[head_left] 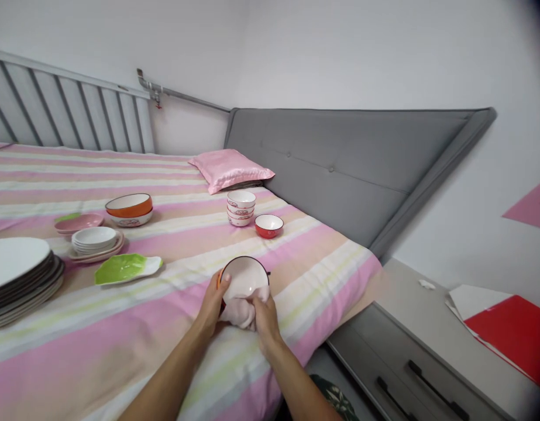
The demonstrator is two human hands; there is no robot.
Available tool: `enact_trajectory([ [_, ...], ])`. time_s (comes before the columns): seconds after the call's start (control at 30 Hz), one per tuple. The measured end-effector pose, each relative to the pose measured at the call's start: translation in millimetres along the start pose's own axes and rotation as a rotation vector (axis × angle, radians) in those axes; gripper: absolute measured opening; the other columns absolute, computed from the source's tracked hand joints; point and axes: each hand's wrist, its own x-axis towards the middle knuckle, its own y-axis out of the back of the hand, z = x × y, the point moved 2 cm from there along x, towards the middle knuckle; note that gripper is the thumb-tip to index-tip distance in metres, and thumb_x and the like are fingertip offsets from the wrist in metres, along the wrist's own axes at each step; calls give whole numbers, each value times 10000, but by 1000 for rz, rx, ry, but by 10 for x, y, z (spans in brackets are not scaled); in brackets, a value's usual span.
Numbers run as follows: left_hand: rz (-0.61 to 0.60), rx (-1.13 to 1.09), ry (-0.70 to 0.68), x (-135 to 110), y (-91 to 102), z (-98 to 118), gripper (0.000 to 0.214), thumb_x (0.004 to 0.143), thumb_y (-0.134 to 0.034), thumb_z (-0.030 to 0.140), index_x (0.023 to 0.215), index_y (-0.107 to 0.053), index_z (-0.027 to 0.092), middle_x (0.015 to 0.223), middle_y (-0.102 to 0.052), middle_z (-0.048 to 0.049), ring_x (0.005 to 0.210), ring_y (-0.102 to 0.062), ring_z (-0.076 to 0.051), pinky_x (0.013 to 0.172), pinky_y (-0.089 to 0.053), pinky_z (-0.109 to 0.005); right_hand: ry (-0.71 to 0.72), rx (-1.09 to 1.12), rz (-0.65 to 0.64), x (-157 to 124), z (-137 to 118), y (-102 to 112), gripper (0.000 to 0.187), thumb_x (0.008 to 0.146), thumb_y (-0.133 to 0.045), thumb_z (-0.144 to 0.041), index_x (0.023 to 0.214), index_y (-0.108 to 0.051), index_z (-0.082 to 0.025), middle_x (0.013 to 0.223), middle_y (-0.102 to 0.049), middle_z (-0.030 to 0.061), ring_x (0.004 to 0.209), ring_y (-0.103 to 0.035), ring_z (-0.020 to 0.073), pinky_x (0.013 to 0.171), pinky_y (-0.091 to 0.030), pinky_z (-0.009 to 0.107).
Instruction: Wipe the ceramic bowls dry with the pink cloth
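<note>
A bowl [244,275] with a white inside, a dark rim and some orange on its outer side is tilted toward me above the bed. My left hand [217,295] grips it at the left, thumb over the rim. My right hand [265,313] is closed on a pale pink cloth [238,313], which lies over the bowl's near edge. The bowl's underside is hidden. Beyond it stand a red bowl [268,227] with a white inside and a stack of white bowls [241,209] with red patterns.
On the striped bedspread [164,327] at left are a plate stack [19,263], a green leaf-shaped dish [124,269], small white dishes [94,238], a pink dish [81,223] and an orange bowl [129,204]. A pink pillow [230,168] lies by the grey headboard [340,152]. A nightstand [410,298] stands right.
</note>
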Motion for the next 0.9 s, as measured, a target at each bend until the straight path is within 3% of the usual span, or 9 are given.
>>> enact_trajectory([
  [0.1, -49, -29, 178, 27, 9, -77, 383, 698, -737, 282, 1049, -652, 154, 952, -722, -111, 947, -670, -292, 800, -547, -356, 103, -193, 43, 114, -136, 29, 281, 737, -461, -254, 971, -611, -212, 912, -701, 25, 877, -624, 211, 723, -466, 261],
  [0.17, -19, -69, 279, 56, 37, -94, 297, 698, -708, 220, 971, -668, 112, 849, -730, -128, 829, -698, -296, 727, -568, -365, 160, -332, 13, 201, -231, 25, 217, 749, -444, -244, 893, -603, -210, 832, -681, 19, 820, -613, 208, 717, -447, 270],
  [0.27, 63, -92, 265, 108, 75, -113, 233, 697, -657, 187, 918, -665, 115, 793, -731, -107, 751, -706, -274, 688, -576, -356, 180, -366, -38, 309, -312, 14, 181, 794, -459, -309, 850, -599, -210, 794, -659, 20, 804, -600, 213, 726, -426, 286],
  [0.4, 163, -122, 248, 156, 80, -182, 219, 707, -613, 241, 892, -659, 133, 732, -722, -85, 730, -705, -269, 684, -578, -369, 192, -338, -107, 384, -281, 46, 273, 841, -439, -408, 907, -609, -205, 853, -663, 31, 854, -602, 209, 779, -426, 296],
  [0.53, 230, -130, 245, 188, 79, -204, 189, 694, -616, 256, 848, -639, 150, 708, -710, -75, 722, -702, -268, 691, -578, -375, 150, -196, -89, 434, -182, 169, 312, 793, -515, -369, 1041, -590, -196, 970, -683, 55, 919, -620, 211, 813, -452, 311],
  [0.73, 270, -131, 251, 153, 48, -231, 211, 680, -628, 251, 868, -632, 155, 738, -708, -70, 722, -699, -262, 691, -579, -371, -28, 66, -22, 451, -161, 341, 226, 684, -586, -282, 874, -620, -164, 710, -676, 32, 647, -618, 164, 572, -483, 249],
  [0.9, 251, -140, 232, 109, 0, -235, 225, 687, -612, 233, 892, -645, 145, 779, -714, -75, 751, -698, -257, 709, -576, -350, -100, 149, -8, 405, -249, 431, 280, 673, -623, -329, 891, -592, -156, 642, -611, -21, 482, -527, 82, 473, -438, 192],
])
